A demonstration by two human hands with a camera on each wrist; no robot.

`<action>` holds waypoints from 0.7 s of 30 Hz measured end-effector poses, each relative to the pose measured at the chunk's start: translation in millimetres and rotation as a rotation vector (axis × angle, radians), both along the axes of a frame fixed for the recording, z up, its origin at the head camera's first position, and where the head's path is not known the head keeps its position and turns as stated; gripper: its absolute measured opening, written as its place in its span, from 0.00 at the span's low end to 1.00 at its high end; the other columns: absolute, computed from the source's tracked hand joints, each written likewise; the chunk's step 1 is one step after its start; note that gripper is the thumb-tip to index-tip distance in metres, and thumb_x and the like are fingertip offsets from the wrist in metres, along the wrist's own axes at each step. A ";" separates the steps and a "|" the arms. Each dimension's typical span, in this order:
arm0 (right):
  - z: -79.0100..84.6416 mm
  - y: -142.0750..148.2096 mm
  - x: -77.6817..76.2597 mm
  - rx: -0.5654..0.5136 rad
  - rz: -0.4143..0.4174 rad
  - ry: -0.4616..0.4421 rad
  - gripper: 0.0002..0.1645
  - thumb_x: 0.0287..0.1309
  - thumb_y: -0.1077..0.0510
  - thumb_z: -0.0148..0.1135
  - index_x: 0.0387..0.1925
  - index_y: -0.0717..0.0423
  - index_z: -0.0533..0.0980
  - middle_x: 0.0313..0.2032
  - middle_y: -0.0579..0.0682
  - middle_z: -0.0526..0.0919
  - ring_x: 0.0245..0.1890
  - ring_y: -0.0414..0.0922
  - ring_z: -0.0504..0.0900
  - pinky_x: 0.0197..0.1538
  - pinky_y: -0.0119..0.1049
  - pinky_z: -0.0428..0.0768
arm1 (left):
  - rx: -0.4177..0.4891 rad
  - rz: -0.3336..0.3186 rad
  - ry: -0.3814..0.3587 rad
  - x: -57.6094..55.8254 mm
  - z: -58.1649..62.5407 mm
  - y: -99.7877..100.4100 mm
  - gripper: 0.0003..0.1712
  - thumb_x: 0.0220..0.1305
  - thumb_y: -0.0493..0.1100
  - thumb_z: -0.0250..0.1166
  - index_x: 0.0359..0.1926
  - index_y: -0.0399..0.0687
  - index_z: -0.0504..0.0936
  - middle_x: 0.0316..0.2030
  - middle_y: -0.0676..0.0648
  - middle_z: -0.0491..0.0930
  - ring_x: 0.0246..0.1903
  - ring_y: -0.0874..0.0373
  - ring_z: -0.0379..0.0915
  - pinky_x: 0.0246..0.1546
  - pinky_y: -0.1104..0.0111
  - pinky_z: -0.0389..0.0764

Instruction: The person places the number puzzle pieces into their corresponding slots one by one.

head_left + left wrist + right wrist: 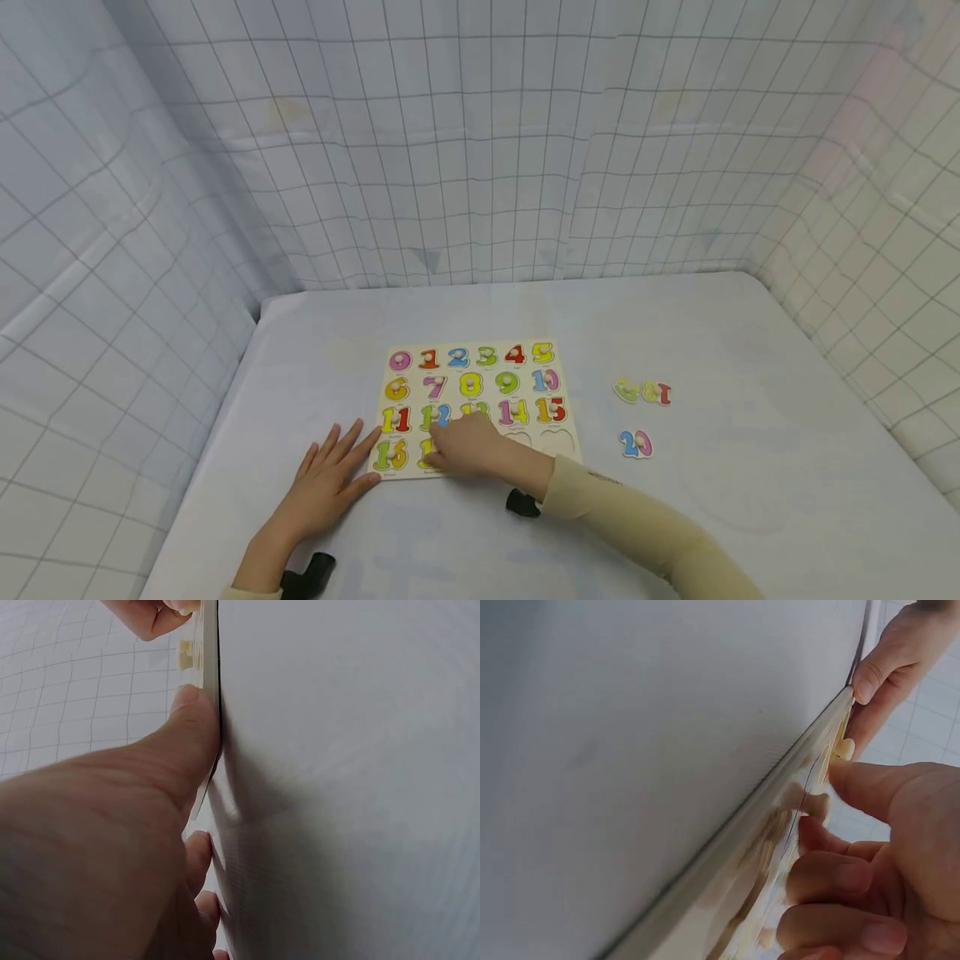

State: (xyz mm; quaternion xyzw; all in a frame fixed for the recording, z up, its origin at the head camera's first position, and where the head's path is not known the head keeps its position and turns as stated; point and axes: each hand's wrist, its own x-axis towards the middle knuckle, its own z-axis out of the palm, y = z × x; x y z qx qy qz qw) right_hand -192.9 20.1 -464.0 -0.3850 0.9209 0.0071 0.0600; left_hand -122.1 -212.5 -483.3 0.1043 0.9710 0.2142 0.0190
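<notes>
A wooden number puzzle board lies on the table, its knobbed number pieces seated in rows. My right hand reaches over the bottom row, thumb and index finger around the small knob of a yellow number piece beside the 16. That hand covers the piece's second digit; its other fingers curl in. My left hand rests on the table at the board's left side, fingers spread. Its thumb lies along the board's edge at the near left corner.
Right of the board lie a blue and pink 20 piece, a green and red 18 piece and another green-yellow number piece. Bare recesses show at the board's near right. Grid-patterned white curtains surround the table.
</notes>
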 end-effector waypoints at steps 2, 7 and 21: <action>-2.2 9.0 -1.7 -0.050 -0.007 -0.014 0.21 0.65 0.38 0.52 0.34 0.51 0.74 0.12 0.41 0.65 0.13 0.38 0.62 0.19 0.31 0.61 | -0.004 0.003 -0.009 -0.6 -1.0 0.2 0.38 0.64 0.62 0.58 0.70 0.55 0.63 0.70 0.40 0.54 0.69 0.35 0.38 0.63 0.39 0.37; 6.0 53.6 -14.0 -0.161 -0.088 -0.031 0.19 0.66 0.40 0.52 0.29 0.48 0.68 0.13 0.40 0.65 0.13 0.38 0.63 0.19 0.32 0.58 | -0.008 0.014 -0.015 -2.1 -1.7 1.0 0.39 0.63 0.63 0.59 0.70 0.55 0.63 0.71 0.40 0.53 0.69 0.36 0.37 0.64 0.39 0.36; 22.8 248.4 -61.8 0.005 -0.547 -0.030 0.30 0.68 0.44 0.49 0.50 0.71 0.67 0.16 0.51 0.70 0.18 0.47 0.70 0.22 0.41 0.70 | -0.015 0.012 -0.021 -3.2 -6.2 -0.5 0.40 0.63 0.67 0.55 0.71 0.57 0.61 0.71 0.40 0.52 0.70 0.36 0.36 0.64 0.40 0.35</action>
